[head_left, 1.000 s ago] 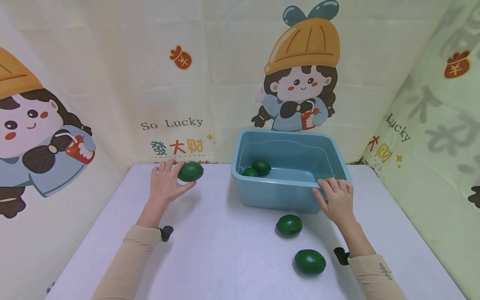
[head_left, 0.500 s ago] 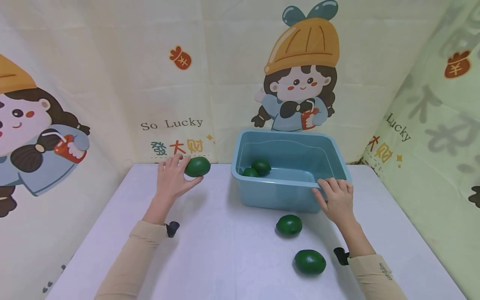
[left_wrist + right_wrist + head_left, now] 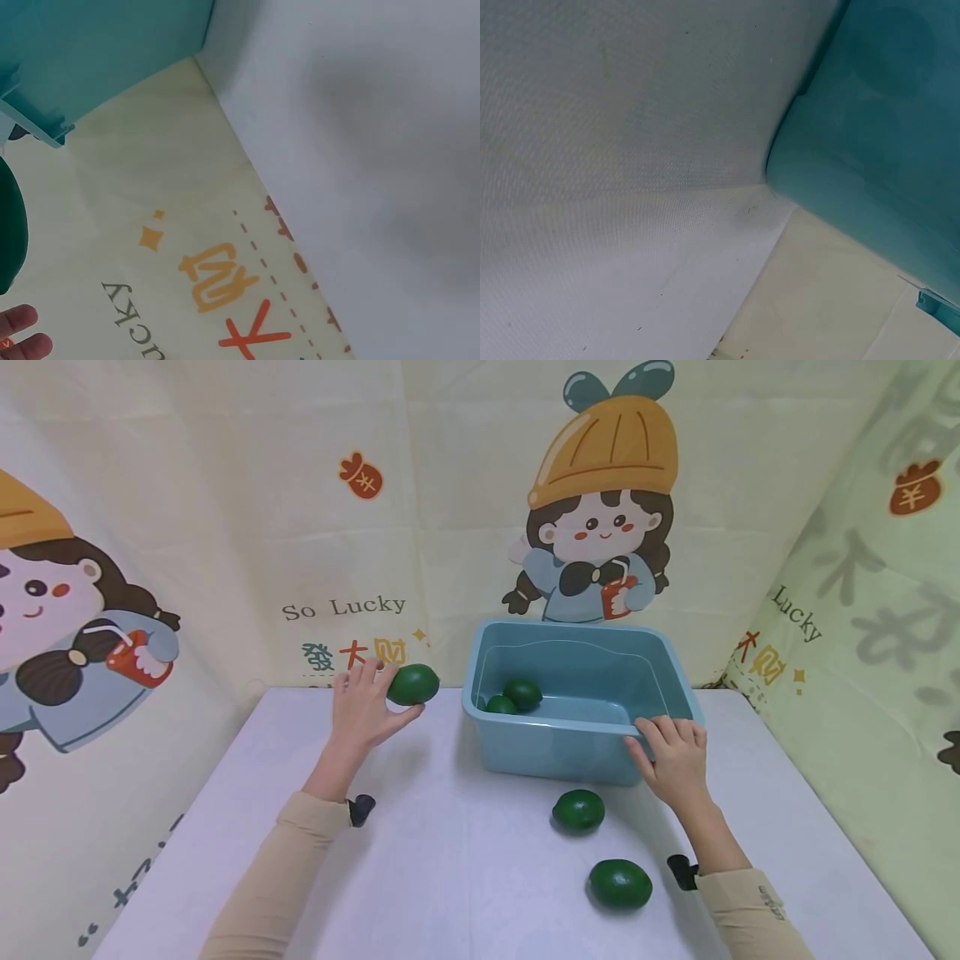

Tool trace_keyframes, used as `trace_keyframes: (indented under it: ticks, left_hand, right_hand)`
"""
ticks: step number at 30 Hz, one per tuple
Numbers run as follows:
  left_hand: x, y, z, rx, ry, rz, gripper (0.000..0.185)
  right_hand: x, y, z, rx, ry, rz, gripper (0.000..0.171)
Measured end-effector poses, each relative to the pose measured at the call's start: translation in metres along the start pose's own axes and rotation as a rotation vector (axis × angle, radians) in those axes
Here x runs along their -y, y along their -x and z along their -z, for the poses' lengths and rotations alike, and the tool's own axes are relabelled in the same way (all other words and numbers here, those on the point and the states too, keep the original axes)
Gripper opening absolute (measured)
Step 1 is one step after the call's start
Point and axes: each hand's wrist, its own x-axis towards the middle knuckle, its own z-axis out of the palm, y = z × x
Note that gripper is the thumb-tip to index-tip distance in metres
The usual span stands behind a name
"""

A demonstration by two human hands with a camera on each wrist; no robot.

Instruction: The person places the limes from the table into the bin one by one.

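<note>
Since the earlier frames, we see the left hand (image 3: pixel 365 706) has carried its dark green, oval avocado-like fruit (image 3: pixel 413 684) up off the table and rightward, toward the light blue rectangular plastic tub (image 3: pixel 555 752); the right hand has not shifted. The fingers and thumb of the left hand curl round the fruit, which now hangs in the air at about nine o'clock from the tub, near its left rim but apart from it. The right hand (image 3: pixel 674 760) rests on the tub's near right corner, fingers curled over the rim.

Everything sits on a pale white table (image 3: pixel 450 860), backed on all sides by cream fabric (image 3: pixel 450 485) printed with a cartoon girl in an orange hat and the words "So Lucky". Two more green fruits (image 3: pixel 513 696) lie touching inside the tub at its left end. Another fruit (image 3: pixel 578 810) lies on the table at six o'clock from the tub, and a fourth (image 3: pixel 619 883) nearer us.

In the left wrist view only a dark sliver of the held fruit (image 3: pixel 10 240) and two fingertips (image 3: pixel 22 330) show at the edge. The right wrist view shows only the tub wall (image 3: pixel 885 150) and tabletop, no hand.
</note>
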Motion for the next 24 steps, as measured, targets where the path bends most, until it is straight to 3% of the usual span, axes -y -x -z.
trace_keyframes:
  ticks: [24]
  left_hand:
    - [-0.035, -0.027, 0.001, 0.0, 0.056, -0.033, 0.066]
  right_hand:
    - [0.002, -0.002, -0.004, -0.021, 0.006, 0.014, 0.046]
